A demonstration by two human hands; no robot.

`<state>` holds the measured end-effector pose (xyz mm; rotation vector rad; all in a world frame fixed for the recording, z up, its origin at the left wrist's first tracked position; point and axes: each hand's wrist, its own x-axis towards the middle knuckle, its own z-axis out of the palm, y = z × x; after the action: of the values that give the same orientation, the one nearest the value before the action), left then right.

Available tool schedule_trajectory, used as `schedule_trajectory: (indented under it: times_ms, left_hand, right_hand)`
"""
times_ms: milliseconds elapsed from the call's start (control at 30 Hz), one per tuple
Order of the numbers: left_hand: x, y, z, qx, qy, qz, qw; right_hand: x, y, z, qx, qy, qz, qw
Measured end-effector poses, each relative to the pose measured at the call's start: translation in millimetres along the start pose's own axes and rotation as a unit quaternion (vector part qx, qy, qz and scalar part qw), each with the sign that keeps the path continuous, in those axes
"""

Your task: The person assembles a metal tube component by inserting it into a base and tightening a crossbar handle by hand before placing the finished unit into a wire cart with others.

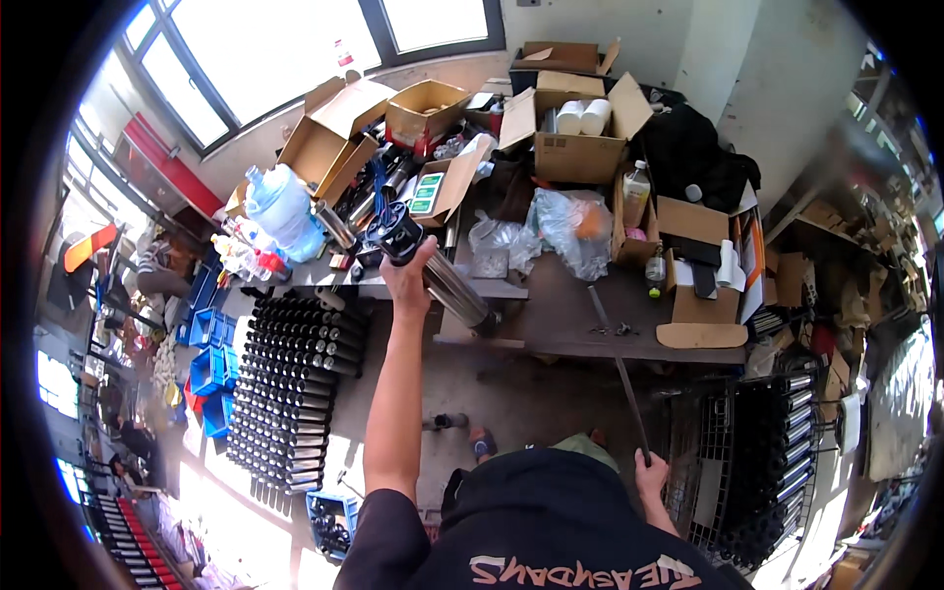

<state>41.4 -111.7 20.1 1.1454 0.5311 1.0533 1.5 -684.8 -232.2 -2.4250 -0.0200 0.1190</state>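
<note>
A bright window (265, 49) lights a cluttered workshop with a dark desk (551, 320) along the wall. The left hand (409, 275) has its fingers curled round a silver cylinder (455, 295) just below its black top (395, 234); the cylinder tilts, its lower end by the desk's front edge, though whether they touch cannot be told. The right hand (650, 476), low at the person's side, has its fingers closed round the near end of a thin rod (631, 398), whose far end reaches over the desk. On the desk lie a plastic bag (568, 236), a bottle (635, 190), an open box (580, 155) and a jug (282, 208). Below, to the left, stand rows of black tubes (285, 393) beside blue bins (207, 372); a wire rack (710, 472) stands to the right.
</note>
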Motion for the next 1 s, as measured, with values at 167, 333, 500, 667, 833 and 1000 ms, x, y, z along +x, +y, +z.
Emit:
schedule_trajectory:
  times_ms: [167,333,500,667,833,1000]
  left_hand:
    - [49.2,-15.5,14.7,0.081,-0.085,-0.078,0.990]
    - [46.1,-11.8,27.1,0.086,-0.244,-0.092,0.962]
    - [3.1,7.0,0.5,0.165,-0.446,-0.089,0.875]
    - [-19.8,-25.9,-22.4,0.122,-0.295,-0.082,0.944]
    - [-84.0,-67.2,-20.7,0.378,0.083,0.133,0.913]
    - [-198.3,-115.6,69.8,0.385,-0.309,0.133,0.860]
  right_hand:
    - [-28.2,-36.6,-12.5,0.038,0.014,-0.018,0.999]
    - [-36.8,-79.5,-19.6,0.062,0.037,-0.065,0.995]
    - [-24.7,-121.8,-37.6,0.059,0.023,-0.049,0.997]
    - [42.2,-113.0,-36.5,-0.032,0.112,-0.046,0.992]
    - [150.0,-111.5,-49.7,-0.036,0.147,-0.007,0.988]
    - [177.5,-129.6,-71.4,0.037,0.151,0.045,0.987]
